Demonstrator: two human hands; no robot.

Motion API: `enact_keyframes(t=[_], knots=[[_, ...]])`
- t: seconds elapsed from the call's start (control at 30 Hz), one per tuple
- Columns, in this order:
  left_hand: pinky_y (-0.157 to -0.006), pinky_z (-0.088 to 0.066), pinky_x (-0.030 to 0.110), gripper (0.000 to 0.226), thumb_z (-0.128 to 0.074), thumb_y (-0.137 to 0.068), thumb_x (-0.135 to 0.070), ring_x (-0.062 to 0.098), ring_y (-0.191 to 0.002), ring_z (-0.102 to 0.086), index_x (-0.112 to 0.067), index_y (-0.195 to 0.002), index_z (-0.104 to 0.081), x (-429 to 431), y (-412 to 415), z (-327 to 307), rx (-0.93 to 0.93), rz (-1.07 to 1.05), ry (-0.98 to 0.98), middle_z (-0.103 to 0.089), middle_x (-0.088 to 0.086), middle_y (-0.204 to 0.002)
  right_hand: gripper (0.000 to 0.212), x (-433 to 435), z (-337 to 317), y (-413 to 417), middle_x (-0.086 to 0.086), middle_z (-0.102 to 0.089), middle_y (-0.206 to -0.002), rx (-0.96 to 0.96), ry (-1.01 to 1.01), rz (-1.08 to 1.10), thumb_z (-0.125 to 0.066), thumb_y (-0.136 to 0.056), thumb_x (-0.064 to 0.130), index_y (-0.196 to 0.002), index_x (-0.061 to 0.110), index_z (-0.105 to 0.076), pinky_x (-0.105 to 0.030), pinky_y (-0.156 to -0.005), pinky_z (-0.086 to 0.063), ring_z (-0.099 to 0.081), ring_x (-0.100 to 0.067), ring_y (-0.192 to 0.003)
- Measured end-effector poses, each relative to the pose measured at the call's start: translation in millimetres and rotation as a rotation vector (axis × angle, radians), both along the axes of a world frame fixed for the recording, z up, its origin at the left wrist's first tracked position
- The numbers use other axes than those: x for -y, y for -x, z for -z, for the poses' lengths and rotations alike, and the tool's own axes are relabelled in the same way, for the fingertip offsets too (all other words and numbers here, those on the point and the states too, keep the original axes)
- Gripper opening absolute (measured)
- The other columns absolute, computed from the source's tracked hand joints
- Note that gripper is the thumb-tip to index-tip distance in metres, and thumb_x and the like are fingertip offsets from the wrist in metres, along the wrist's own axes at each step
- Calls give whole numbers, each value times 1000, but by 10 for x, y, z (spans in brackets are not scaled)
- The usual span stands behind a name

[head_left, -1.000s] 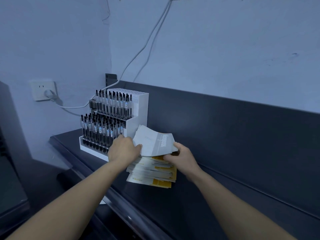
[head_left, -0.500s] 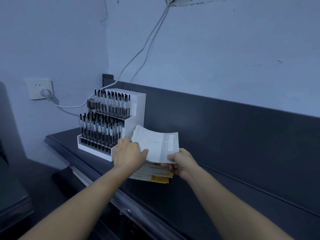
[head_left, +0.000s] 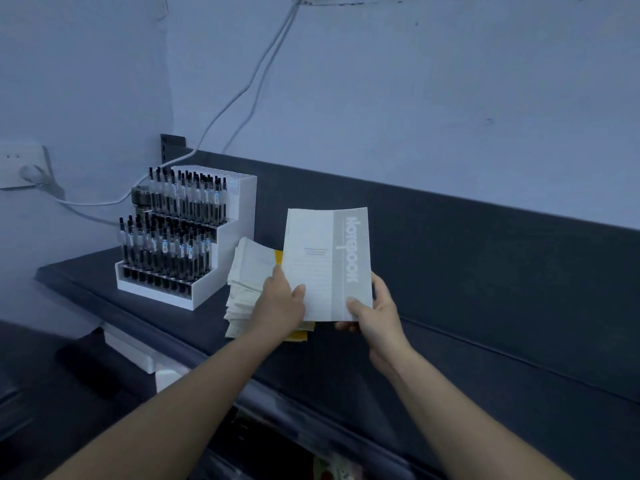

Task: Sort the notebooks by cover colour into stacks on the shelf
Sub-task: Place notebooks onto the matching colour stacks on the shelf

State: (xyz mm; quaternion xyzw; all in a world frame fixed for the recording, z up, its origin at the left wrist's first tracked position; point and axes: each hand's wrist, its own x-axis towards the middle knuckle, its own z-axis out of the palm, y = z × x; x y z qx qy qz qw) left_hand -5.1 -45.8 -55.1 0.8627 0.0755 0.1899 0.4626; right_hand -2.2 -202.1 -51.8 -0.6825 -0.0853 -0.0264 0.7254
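A white and grey notebook (head_left: 327,261) with "Notebook" printed on its grey band is held up, tilted, above the dark shelf (head_left: 467,341). My right hand (head_left: 372,313) grips its lower right corner. My left hand (head_left: 280,303) holds its lower left edge with the thumb on the cover. Under and left of it lies a fanned pile of notebooks (head_left: 244,282), white covers on top and yellow ones showing at the edges. The pile's right part is hidden by the raised notebook and my left hand.
A white tiered pen display (head_left: 180,244) full of black pens stands left of the pile, close to it. The shelf's dark back panel (head_left: 485,244) rises behind. A wall socket (head_left: 22,166) with cables is at the far left. A lower shelf edge (head_left: 145,358) juts out below.
The white and grey notebook has been lifted off the pile and swung upright and to the right, both hands moving with it. The pile underneath is more exposed.
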Motion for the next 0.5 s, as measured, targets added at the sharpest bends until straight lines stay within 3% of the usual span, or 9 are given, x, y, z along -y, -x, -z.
enact_keyframes(t=[0.13,0.27,0.4,0.5], knots=[[-96,-45,39,34,-47,-94,-24,25,-112,-54,-15,-127,-45,323,29,43,9,69,49,-56,5,-124,49,339,21,155,0,-62,-117,31,2,51,-49,-90,-3,-126,30,-47,-25,-56,-52,-63,-26,-88],[-98,-46,46,52,-43,-82,-47,23,-111,-54,-21,-127,-47,681,48,84,0,132,59,-55,4,-123,48,755,21,315,-1,-64,-116,48,-16,85,-49,-91,-4,-120,35,-49,-25,-56,-51,-61,-21,-77],[-92,-44,36,36,-43,-98,-32,20,-111,-52,-17,-131,-44,1182,172,92,-25,211,124,-53,1,-126,50,1239,27,519,3,-65,-114,68,18,123,-49,-91,-3,-123,34,-49,-27,-56,-51,-61,-19,-68],[-81,-41,32,30,-41,-99,-26,21,-101,-53,-9,-120,-52,1614,247,124,-19,191,80,-53,8,-120,49,1671,51,690,6,-64,-114,77,47,169,-48,-92,-3,-128,30,-47,-30,-57,-51,-62,-20,-72]])
